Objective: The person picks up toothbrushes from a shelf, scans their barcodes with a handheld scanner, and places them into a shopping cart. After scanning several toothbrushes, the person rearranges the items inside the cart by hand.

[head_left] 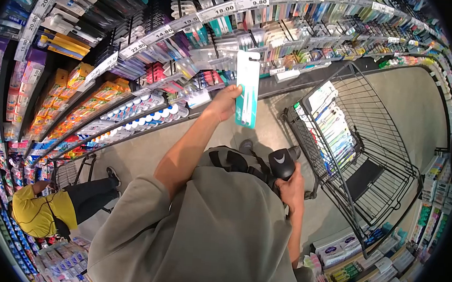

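Note:
Between the thumb and fingers of my left hand is a white and teal blister pack, held upright in front of the shelf, with two slim white items inside. My right hand is wrapped round a black handheld scanner, close to the front of my body. Hanging packs fill the shelf rows beyond my left hand, above a strip of price labels. To the right of the scanner stands a shopping cart holding many toothbrush-like packs.
At the lower left a person in a yellow top stands by another cart. Shelves with boxes line the lower right. Orange boxes fill the left shelf. Grey floor shows beyond the cart.

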Demonstrator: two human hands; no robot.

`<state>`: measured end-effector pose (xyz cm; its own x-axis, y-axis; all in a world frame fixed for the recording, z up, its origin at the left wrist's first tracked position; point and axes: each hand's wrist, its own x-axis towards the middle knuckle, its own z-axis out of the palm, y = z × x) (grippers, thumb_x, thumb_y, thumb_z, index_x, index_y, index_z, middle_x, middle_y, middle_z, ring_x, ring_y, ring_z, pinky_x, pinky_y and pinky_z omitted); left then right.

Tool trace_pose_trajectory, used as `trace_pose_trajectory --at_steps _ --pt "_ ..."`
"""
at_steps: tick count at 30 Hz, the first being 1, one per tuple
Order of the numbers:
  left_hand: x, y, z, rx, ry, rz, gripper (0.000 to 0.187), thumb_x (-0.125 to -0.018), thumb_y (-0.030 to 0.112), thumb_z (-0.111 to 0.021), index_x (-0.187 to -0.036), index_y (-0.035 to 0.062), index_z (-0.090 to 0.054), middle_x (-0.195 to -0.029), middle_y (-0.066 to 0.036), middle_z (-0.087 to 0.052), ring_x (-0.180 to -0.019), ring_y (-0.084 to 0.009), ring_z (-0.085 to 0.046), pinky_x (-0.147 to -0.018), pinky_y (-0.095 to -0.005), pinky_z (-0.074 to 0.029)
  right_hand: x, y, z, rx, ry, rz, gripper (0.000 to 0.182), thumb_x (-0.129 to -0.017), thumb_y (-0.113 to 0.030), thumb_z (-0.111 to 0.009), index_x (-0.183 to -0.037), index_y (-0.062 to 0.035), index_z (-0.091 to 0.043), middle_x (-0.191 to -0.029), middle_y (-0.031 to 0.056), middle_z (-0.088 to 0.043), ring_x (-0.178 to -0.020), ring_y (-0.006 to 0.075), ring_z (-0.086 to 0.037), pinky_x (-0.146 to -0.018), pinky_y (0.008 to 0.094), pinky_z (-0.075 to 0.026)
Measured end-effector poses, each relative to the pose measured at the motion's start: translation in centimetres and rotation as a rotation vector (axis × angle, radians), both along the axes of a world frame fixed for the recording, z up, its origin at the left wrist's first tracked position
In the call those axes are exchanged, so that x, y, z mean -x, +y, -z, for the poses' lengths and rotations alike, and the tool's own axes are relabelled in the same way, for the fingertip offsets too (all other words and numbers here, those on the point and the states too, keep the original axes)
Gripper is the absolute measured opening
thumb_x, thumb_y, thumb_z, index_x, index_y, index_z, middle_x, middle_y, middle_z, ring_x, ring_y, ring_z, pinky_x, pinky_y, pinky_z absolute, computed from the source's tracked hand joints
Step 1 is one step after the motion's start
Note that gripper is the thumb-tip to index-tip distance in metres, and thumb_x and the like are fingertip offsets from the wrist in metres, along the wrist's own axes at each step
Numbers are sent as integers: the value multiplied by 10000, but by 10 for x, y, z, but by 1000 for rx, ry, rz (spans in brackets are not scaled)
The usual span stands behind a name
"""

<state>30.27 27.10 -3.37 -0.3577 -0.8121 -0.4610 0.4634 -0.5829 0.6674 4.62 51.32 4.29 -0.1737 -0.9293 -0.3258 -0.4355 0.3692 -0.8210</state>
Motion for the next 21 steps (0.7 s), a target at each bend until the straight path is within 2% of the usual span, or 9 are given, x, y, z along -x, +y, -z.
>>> trace_pose_trajectory --at_steps 3,5,7,8,11,12,19,20,21 --pt "15 28 5 -139 62 -25 272 -1065 316 -498 -1201 104 -599 -1060 -41 -673 -948 -175 -662 -810 -404 -557 -1 0 2 -6 -34 12 625 -691 -1 -728 -1275 -3 -504 -979 267 -680 -950 444 -671 -816 418 -518" --pt "17 37 11 -214 81 -32 306 -1069 343 -483 -1242 113 -587 -1040 -48 -654 -922 -186 -647 -773 -395 -550 -1 -1 4 39 -130 30 612 -716 15 -768 -1267 20 -503 -969 224 -702 -929 330 -704 -820 378 -526" --pt "14 43 18 -301 411 132 367 -1080 402 -428 -1262 118 -572 -968 -70 -603 -816 -199 -583 -688 -343 -499 -4 -4 -4 47 -269 75 589 -739 26 -778 -1261 24 -505 -986 177 -703 -930 261 -692 -825 351 -526" --pt "21 46 6 -345 341 86 550 -1055 540 -394 -1314 79 -548 -960 -92 -578 -762 -203 -522 -647 -322 -446 -5 -7 -9 65 -408 117 566 -762 37 -789 -1254 29 -508 -1003 129 -704 -931 191 -681 -831 324 -527" --pt "31 54 -22 -311 473 95 740 -999 662 -405 -1373 34 -516 -963 -87 -580 -779 -207 -530 -661 -344 -455 -4 -12 -22 75 -598 172 536 -795 57 -781 -1258 20 -513 -1060 51 -668 -943 127 -634 -834 284 -520" --pt "33 54 -20 -273 497 98 906 -941 757 -403 -1417 -11 -475 -982 -95 -591 -800 -217 -548 -677 -360 -459 0 -15 -35 30 -595 149 553 -799 57 -784 -1278 4 -512 -1130 34 -637 -989 131 -618 -869 283 -504" --pt "41 54 -27 -161 539 118 911 -934 751 -420 -1431 -11 -464 -1077 -133 -625 -917 -269 -625 -814 -482 -527 0 -19 -59 52 -646 137 619 -778 66 -790 -1321 7 -498 -1193 46 -618 -1064 119 -577 -943 288 -467" --pt "41 54 -22 -168 636 138 881 -942 739 -414 -1462 29 -450 -1235 -165 -630 -1021 -312 -649 -887 -530 -530 -1 -18 -60 44 -646 139 619 -778 66 -790 -1321 7 -498 -1193 46 -618 -1064 119 -577 -943 288 -467" --pt "43 58 -18 -175 637 135 881 -942 739 -414 -1462 29 -450 -1235 -165 -630 -1021 -312 -649 -887 -530 -530 -4 -16 -61 13 -669 132 621 -772 81 -779 -1321 7 -499 -1196 48 -618 -1070 124 -579 -950 289 -465"
